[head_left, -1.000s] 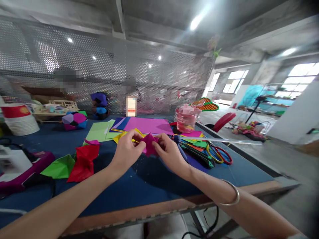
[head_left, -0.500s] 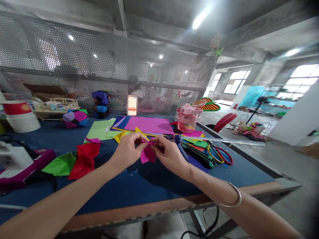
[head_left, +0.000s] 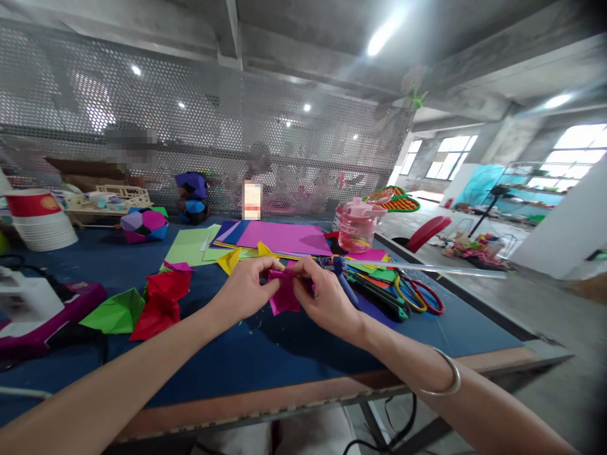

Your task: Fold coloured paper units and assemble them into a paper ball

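Note:
A small piece of magenta paper (head_left: 284,296), partly folded, is held between both hands above the blue table. My left hand (head_left: 249,284) pinches its upper left edge with thumb and forefinger. On the opposite side my right hand (head_left: 320,294) grips the paper, with some of its fingers hidden behind. Yellow folded paper (head_left: 229,260) lies just beyond my left hand. To the left rest a red folded paper (head_left: 164,303) and a green folded paper (head_left: 115,312). A blue glue gun (head_left: 344,278) sits right behind my right hand.
A stack of coloured sheets (head_left: 289,237) lies at the back. Right of the hands are a green cutter (head_left: 379,294), scissors (head_left: 427,297) and a pink jar (head_left: 356,227). Stacked paper cups (head_left: 40,221) and paper balls (head_left: 143,225) stand at the back left.
The magenta paper has turned slightly and hangs a little lower and to the right. Both hands keep their pinch on it and have barely shifted.

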Action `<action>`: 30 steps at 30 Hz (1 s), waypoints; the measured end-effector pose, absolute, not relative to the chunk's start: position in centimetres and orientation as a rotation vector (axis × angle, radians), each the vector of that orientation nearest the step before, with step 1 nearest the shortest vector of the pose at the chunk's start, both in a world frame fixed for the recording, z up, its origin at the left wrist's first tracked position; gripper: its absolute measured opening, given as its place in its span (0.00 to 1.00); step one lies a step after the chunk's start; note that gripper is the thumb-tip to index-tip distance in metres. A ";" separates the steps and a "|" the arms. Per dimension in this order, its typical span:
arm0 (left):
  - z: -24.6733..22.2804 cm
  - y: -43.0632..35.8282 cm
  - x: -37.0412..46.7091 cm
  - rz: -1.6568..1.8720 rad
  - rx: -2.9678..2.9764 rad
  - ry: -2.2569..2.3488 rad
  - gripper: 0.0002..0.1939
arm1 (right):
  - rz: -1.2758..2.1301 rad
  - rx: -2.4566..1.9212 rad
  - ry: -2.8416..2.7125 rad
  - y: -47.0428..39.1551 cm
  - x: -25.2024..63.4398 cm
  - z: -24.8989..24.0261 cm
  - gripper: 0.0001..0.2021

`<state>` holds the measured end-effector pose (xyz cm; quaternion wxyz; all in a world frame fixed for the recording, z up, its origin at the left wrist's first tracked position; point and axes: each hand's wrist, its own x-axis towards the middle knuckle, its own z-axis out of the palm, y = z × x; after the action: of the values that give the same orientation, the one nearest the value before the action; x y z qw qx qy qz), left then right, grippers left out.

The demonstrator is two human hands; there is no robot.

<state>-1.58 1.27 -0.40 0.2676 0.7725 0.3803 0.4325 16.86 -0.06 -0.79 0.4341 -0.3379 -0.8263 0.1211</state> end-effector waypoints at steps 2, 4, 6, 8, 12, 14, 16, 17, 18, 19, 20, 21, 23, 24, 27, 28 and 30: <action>-0.5 1.3 -1.6 1.173 2.079 1.013 0.07 | 0.292 -0.831 -2.067 -0.1 16.8 -0.7 0.09; -0.6 1.4 -1.5 1.181 2.056 0.990 0.08 | 0.287 -0.821 -2.080 -0.2 16.8 -0.7 0.09; -0.6 1.4 -1.5 1.181 2.013 0.966 0.08 | 0.285 -0.808 -2.085 -0.3 16.8 -0.6 0.08; -0.5 1.4 -1.5 1.162 1.958 0.953 0.08 | 0.284 -0.799 -2.086 -0.4 16.8 -0.6 0.07; -0.3 1.4 -1.6 1.109 1.848 0.935 0.06 | 0.241 -0.778 -2.121 -0.4 17.0 -0.4 0.06; -0.3 1.5 -1.6 1.106 1.814 0.935 0.06 | 0.197 -0.755 -2.155 -0.4 17.2 -0.3 0.07; -0.4 1.6 -1.7 1.109 1.809 0.944 0.05 | 0.169 -0.729 -2.182 -0.4 17.4 -0.1 0.08; -0.5 1.6 -1.7 1.116 1.826 0.952 0.05 | 0.174 -0.718 -2.189 -0.4 17.5 0.0 0.07; -0.5 1.5 -1.7 1.130 1.856 0.961 0.04 | 0.199 -0.714 -2.188 -0.4 17.5 0.2 0.07; -0.5 1.4 -1.7 1.146 1.899 0.975 0.04 | 0.246 -0.722 -2.174 -0.4 17.5 0.3 0.06; -0.4 1.2 -1.7 1.165 1.948 0.995 0.03 | 0.313 -0.740 -2.140 -0.3 17.5 0.3 0.07; -0.4 1.0 -1.6 1.183 2.001 1.020 0.03 | 0.403 -0.764 -2.091 -0.2 17.4 0.4 0.08; -0.1 0.6 -1.6 1.202 2.102 1.075 0.05 | 0.628 -0.812 -1.975 0.1 17.2 0.3 0.12; 0.0 0.5 -1.6 1.207 2.152 1.100 0.06 | 0.740 -0.828 -1.919 0.3 17.2 0.2 0.14; 0.3 0.2 -1.7 1.218 2.269 1.155 0.07 | 0.948 -0.887 -1.848 0.7 17.1 -0.1 0.16; 0.4 0.2 -1.7 1.218 2.286 1.168 0.07 | 0.963 -0.909 -1.858 0.8 17.1 -0.2 0.17; 0.4 0.2 -1.7 1.217 2.298 1.193 0.07 | 0.939 -0.947 -1.910 0.9 17.3 -0.2 0.18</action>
<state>-1.71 0.16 0.40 0.1399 0.7954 0.4129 0.4211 17.26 0.93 -0.19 0.3950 -0.3736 -0.7531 0.3705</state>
